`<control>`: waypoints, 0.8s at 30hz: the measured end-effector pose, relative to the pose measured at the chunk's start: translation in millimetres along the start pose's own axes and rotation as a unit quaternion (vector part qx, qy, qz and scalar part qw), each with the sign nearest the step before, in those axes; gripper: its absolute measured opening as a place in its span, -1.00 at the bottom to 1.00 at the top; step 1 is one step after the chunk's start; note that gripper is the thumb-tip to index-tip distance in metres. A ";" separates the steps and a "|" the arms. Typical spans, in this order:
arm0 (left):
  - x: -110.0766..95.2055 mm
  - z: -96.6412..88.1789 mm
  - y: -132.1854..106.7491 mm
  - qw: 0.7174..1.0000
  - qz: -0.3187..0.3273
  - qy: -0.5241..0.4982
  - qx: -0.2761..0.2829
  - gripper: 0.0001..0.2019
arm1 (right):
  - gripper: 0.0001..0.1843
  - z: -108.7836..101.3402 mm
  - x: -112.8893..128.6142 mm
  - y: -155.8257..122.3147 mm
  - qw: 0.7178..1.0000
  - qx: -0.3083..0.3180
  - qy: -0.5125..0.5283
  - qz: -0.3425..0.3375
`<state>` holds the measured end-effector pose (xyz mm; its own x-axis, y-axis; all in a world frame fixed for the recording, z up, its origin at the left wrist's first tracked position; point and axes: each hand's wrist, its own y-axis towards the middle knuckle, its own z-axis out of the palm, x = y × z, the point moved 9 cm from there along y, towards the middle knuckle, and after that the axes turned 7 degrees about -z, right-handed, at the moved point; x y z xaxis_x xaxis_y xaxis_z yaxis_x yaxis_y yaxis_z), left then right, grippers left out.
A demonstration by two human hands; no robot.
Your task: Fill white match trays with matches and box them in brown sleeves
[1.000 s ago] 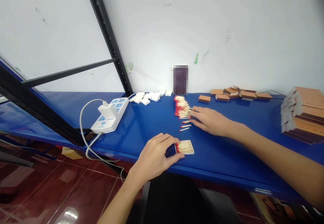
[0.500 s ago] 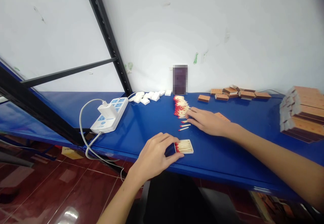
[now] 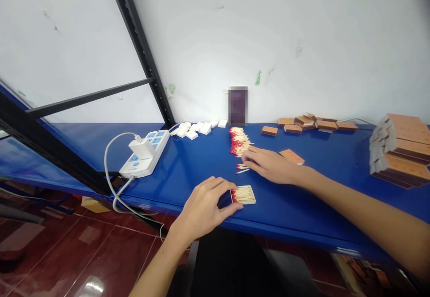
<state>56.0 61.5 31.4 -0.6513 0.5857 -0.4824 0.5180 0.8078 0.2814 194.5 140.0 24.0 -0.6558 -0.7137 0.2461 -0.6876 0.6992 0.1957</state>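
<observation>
A white matchbox tray (image 3: 248, 195) filled with red-headed matches lies near the front of the blue table. My left hand (image 3: 208, 203) grips its left end, with the thumb on the near side and a finger on the far side. Above and beyond it is a heap of loose matches (image 3: 239, 141), red heads pointing left. My right hand (image 3: 265, 165) is at the heap's near edge, fingertips pressed together on a few separate matches (image 3: 242, 166); the fingers partly hide them.
An orange matchbox sleeve (image 3: 292, 157) lies beyond my right wrist. Several orange matchboxes (image 3: 304, 122) are at the wall, and a stack (image 3: 403, 149) stands at right. White trays (image 3: 204, 128) lie at back left, near a power strip (image 3: 144, 158) with a plug and cable.
My right hand has shifted slightly toward me and left, and the few separate matches now lie closer together. My left hand stays on the tray.
</observation>
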 end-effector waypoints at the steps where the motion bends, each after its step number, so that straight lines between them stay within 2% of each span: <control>1: 0.4 0.3 -0.1 1.000 -0.001 -0.001 0.001 -0.77 | -0.69 -0.6 1.8 -0.6 1.000 0.000 0.006 -0.003; 4: 1.1 0.7 -0.7 1.000 -0.002 -0.002 0.003 -0.76 | -0.70 -1.8 4.4 -3.1 1.000 0.004 0.009 -0.005; 8: 0.3 0.4 -0.6 1.000 0.002 -0.004 0.001 -0.78 | -0.63 -5.7 6.5 -6.1 0.998 -0.006 -0.060 -0.011; 15: 0.8 1.6 0.3 1.000 0.001 -0.006 0.002 -0.77 | -0.60 -1.2 23.7 -5.2 0.985 0.018 -0.147 -0.091; 24: 0.3 1.0 -0.7 1.000 0.001 0.001 0.004 -0.77 | -0.72 -3.0 30.3 -5.1 0.984 0.006 -0.149 -0.102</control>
<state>56.1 61.1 30.2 -0.6513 0.5871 -0.4807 0.5234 0.8063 0.2756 179.1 115.0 33.3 -0.5650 -0.8206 -0.0860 -0.8166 0.5413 0.2006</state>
